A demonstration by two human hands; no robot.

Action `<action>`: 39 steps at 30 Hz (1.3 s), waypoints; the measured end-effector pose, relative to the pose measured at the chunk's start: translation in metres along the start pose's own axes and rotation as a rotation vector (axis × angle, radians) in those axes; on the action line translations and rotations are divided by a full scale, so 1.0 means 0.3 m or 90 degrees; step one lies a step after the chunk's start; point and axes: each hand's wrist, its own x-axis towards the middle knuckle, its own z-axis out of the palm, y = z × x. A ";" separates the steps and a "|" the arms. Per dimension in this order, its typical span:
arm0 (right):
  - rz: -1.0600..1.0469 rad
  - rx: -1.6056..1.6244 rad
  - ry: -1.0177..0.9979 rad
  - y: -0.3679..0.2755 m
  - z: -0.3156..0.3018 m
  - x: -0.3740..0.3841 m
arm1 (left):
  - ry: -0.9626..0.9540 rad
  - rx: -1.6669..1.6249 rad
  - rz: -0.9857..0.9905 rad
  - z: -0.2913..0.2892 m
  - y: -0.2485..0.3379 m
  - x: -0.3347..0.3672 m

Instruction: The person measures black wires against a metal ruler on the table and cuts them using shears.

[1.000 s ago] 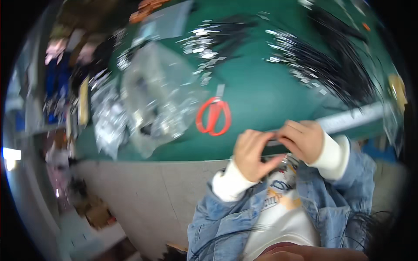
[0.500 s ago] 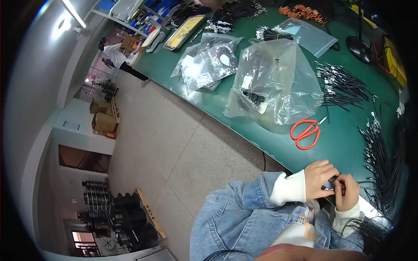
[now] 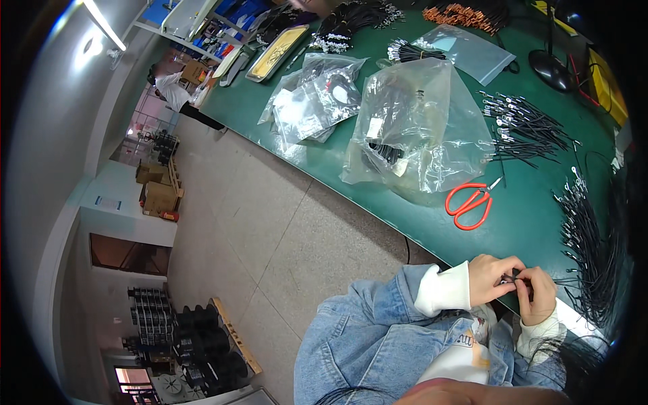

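Close to the table's near edge, my left hand (image 3: 487, 278) and my right hand (image 3: 537, 297) meet, their fingertips pinched on a small black piece (image 3: 516, 273). Fingers hide most of it, so its exact kind is unclear. Beside my right hand lies a long bundle of black cables (image 3: 584, 253) with silvery metal ends. Beyond my hands rest red-handled scissors (image 3: 470, 205), with their tips pointing away to the right. A second pile of black cables with ring terminals (image 3: 523, 128) spreads out farther back.
A large clear plastic bag (image 3: 432, 128) and smaller bags (image 3: 314, 104) lie on the green table (image 3: 324, 162). Behind them are a yellow tray (image 3: 277, 52), orange-tipped cables (image 3: 466, 17) and a black lamp base (image 3: 550, 71). A person (image 3: 174, 91) stands far left; cable spools (image 3: 206, 344) sit on a pallet.
My fingers have shifted around the small black piece, and my left fingers now curl closer to my right fingertips. The view has tilted slightly; the table things lie where they were.
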 end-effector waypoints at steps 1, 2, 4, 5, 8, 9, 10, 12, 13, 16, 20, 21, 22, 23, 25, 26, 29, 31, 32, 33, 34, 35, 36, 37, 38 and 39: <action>0.003 -0.003 0.001 -0.001 -0.001 -0.002 | -0.002 -0.002 0.001 -0.004 0.001 -0.001; 0.005 -0.004 0.002 -0.002 -0.005 -0.003 | 0.007 0.010 0.008 -0.010 0.001 -0.003; 0.013 -0.021 -0.022 -0.001 -0.018 -0.007 | 0.016 0.019 0.012 -0.019 -0.004 -0.007; 0.015 -0.021 -0.023 0.001 -0.023 -0.012 | 0.000 0.029 0.011 -0.025 -0.009 -0.010; 0.046 -0.010 -0.041 0.007 -0.033 -0.022 | -0.011 0.039 0.019 -0.026 -0.013 -0.012; 0.054 -0.006 -0.047 0.009 -0.036 -0.025 | -0.006 0.036 0.030 -0.024 -0.016 -0.010; 0.062 -0.003 -0.054 0.012 -0.038 -0.027 | -0.008 0.035 0.033 -0.024 -0.020 -0.008; 0.053 -0.002 -0.044 0.029 -0.038 -0.033 | -0.025 0.079 0.029 -0.030 -0.015 -0.007; 0.042 0.000 -0.036 0.033 -0.038 -0.035 | -0.027 0.079 0.028 -0.035 -0.012 -0.007; 0.046 0.002 -0.048 0.034 -0.038 -0.035 | -0.026 0.075 0.026 -0.045 -0.011 -0.009; 0.050 -0.005 -0.047 0.030 -0.035 -0.030 | -0.025 0.095 0.034 -0.044 -0.015 -0.010; 0.048 -0.004 -0.040 0.032 -0.032 -0.030 | -0.015 0.090 0.047 -0.043 -0.015 -0.008; 0.047 -0.002 -0.033 0.032 -0.031 -0.031 | -0.016 0.090 0.048 -0.045 -0.011 -0.008; 0.048 -0.002 -0.032 0.031 -0.033 -0.029 | -0.021 0.091 0.039 -0.051 -0.005 -0.009; 0.049 -0.011 -0.028 0.028 -0.034 -0.024 | -0.027 0.091 0.029 -0.054 -0.003 -0.010; 0.049 -0.011 -0.029 0.025 -0.035 -0.021 | 0.009 0.084 0.027 -0.053 -0.006 -0.011; 0.076 -0.029 0.029 0.019 -0.036 -0.013 | 0.069 0.073 0.021 -0.065 -0.001 -0.009; 0.071 -0.029 0.035 0.020 -0.034 -0.008 | 0.100 0.071 0.025 -0.071 -0.002 -0.010; 0.068 -0.028 0.041 0.020 -0.033 -0.006 | 0.101 0.072 0.026 -0.072 -0.004 -0.012; 0.067 -0.029 0.040 0.019 -0.034 -0.006 | 0.099 0.070 0.028 -0.070 -0.006 -0.014; 0.071 -0.026 0.038 0.017 -0.033 -0.006 | 0.096 0.069 0.030 -0.069 -0.008 -0.016; 0.076 -0.023 0.035 0.014 -0.033 -0.005 | 0.097 0.069 0.031 -0.066 -0.011 -0.017; 0.075 -0.025 0.035 0.010 -0.036 -0.003 | 0.089 0.070 0.039 -0.062 -0.014 -0.016; 0.052 -0.034 0.032 0.005 -0.040 0.000 | 0.081 0.071 0.047 -0.059 -0.015 -0.014; 0.029 -0.042 0.028 0.001 -0.042 0.003 | 0.082 0.071 0.048 -0.058 -0.014 -0.013; 0.027 -0.044 0.029 -0.001 -0.044 0.004 | 0.083 0.073 0.056 -0.055 -0.013 -0.009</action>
